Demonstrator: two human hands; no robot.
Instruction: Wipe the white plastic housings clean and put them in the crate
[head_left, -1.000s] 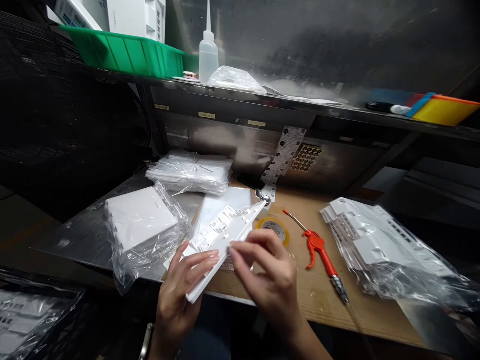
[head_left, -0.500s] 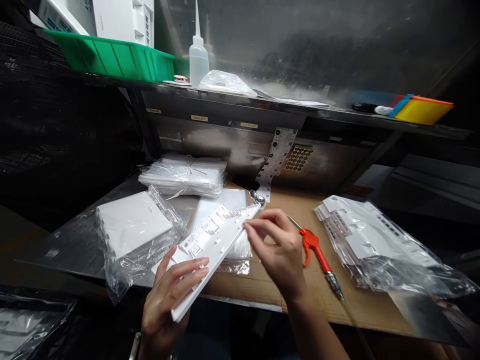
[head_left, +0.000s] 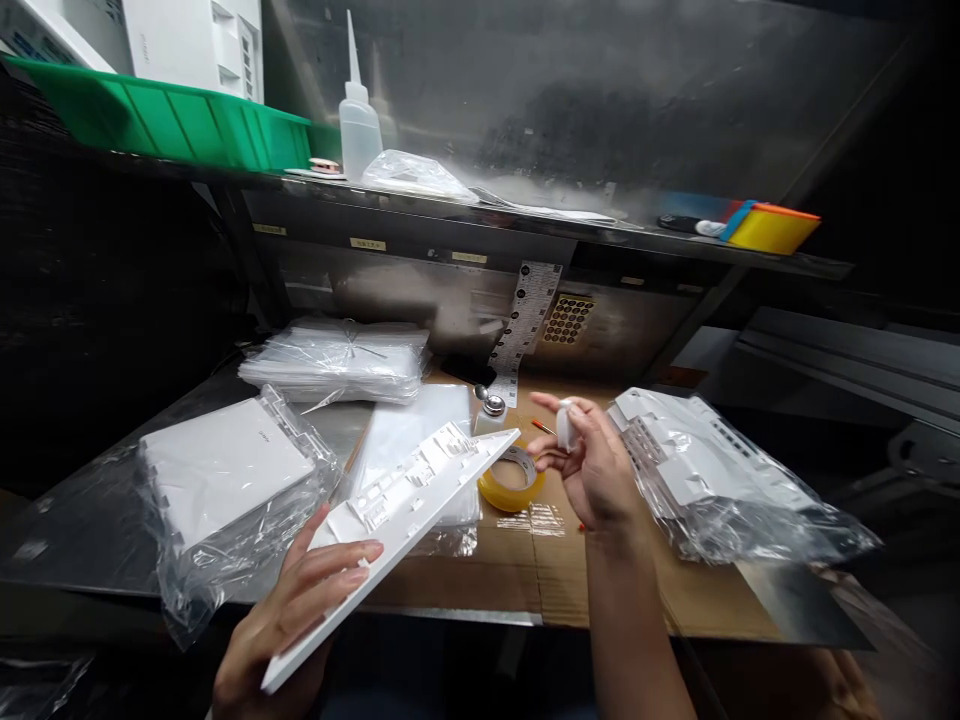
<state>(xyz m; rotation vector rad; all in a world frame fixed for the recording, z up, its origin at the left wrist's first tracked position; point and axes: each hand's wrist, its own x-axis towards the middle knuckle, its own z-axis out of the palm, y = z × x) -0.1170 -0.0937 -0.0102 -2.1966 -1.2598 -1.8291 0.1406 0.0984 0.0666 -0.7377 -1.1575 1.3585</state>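
My left hand (head_left: pixel 289 620) grips the near end of a long white plastic panel (head_left: pixel 409 505), fingers curled over its ribbed inner face; the panel slants up toward the tape roll. To the right of the panel my right hand (head_left: pixel 592 455) is lifted above the table. It pinches a small white piece (head_left: pixel 564 425) between thumb and fingers. A yellow tape roll (head_left: pixel 511 480) lies on the cardboard just left of that hand. A small metal-capped object (head_left: pixel 492 406) stands behind the roll.
Bagged white panels lie at left (head_left: pixel 225 475) and right (head_left: pixel 697 475), with a stack of clear bags (head_left: pixel 337 360) at the back. The shelf above carries a green bin (head_left: pixel 165 120), a squeeze bottle (head_left: pixel 358 110) and a yellow tray (head_left: pixel 772 228).
My right hand left the panel's far edge and rose to the right with a small white piece, uncovering the tape roll and covering the red air gun. The view shifted rightward.
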